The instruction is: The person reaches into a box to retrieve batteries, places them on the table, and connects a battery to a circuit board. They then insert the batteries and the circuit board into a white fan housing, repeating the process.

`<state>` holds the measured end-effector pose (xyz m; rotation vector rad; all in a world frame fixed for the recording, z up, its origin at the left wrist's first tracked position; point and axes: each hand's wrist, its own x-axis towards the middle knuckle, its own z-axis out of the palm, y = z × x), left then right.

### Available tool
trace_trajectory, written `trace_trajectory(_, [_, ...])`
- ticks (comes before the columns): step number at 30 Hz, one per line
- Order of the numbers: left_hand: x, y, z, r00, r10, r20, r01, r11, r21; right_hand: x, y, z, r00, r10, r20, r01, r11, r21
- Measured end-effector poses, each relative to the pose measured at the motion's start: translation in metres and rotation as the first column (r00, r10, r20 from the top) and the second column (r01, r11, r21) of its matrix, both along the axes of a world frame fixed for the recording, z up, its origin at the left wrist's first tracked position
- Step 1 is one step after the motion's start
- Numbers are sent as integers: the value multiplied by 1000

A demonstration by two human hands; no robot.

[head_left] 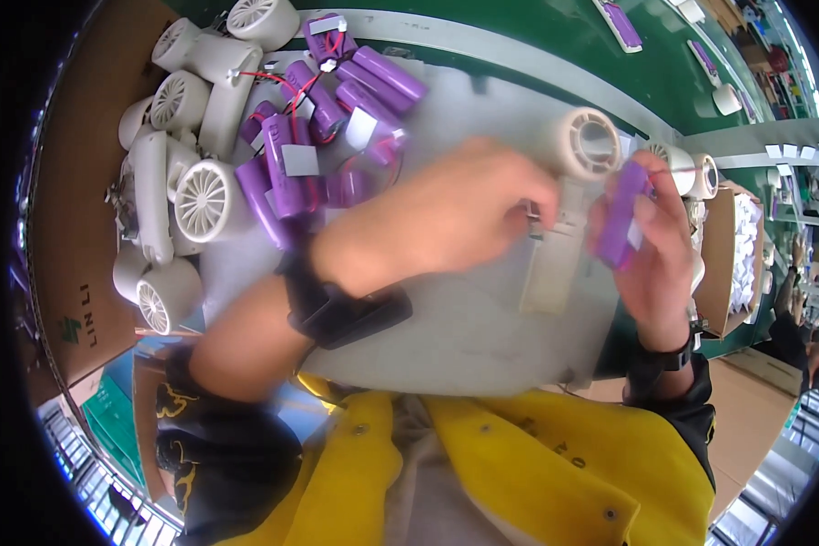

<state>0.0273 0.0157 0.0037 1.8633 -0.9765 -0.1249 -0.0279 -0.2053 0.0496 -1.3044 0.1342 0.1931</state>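
Note:
A cream-white handheld fan body (550, 278) lies on the pale work mat, its round head (566, 144) away from me and its handle toward me. My left hand (491, 205) reaches across from the left, over the upper handle. Its fingers are curled in beside a small dark part there; blur hides what they pinch. To the right of the handle, my right hand (655, 237) grips a purple battery pack (621, 217) between thumb and fingers, raised and roughly upright. A thin reddish wire leads off near the pack's top.
Several wired purple battery packs (287, 177) are heaped left of centre. Beyond them, more white fan bodies (206, 202) are piled against a cardboard wall (82, 227). At right stands a carton (721, 264) of small white pieces. A pale rail (482, 50) crosses the far side.

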Motion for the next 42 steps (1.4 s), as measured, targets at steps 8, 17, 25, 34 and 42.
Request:
trace_trajectory(8, [6, 9, 29, 961, -69, -266, 107, 986, 129, 2, -4, -26, 849, 209, 485, 205, 716, -668])
trace_trajectory(17, [-1, 7, 29, 903, -14, -429, 27, 999, 24, 0, 15, -21, 887, 298, 352, 124, 582, -804])
trace_trajectory(25, [0, 9, 29, 827, 38, -560, -69, 997, -33, 1, 10, -23, 845, 302, 441, 196, 592, -782])
trace_trajectory(34, [3, 7, 28, 823, -78, -563, -24, 985, -171, -6, 10, -10, 783, 404, 473, 215, 537, -816])
trace_trajectory(42, [2, 9, 29, 770, -156, -619, 55, 982, -179, -3, 9, -14, 662, 492, 565, 270, 547, -793])
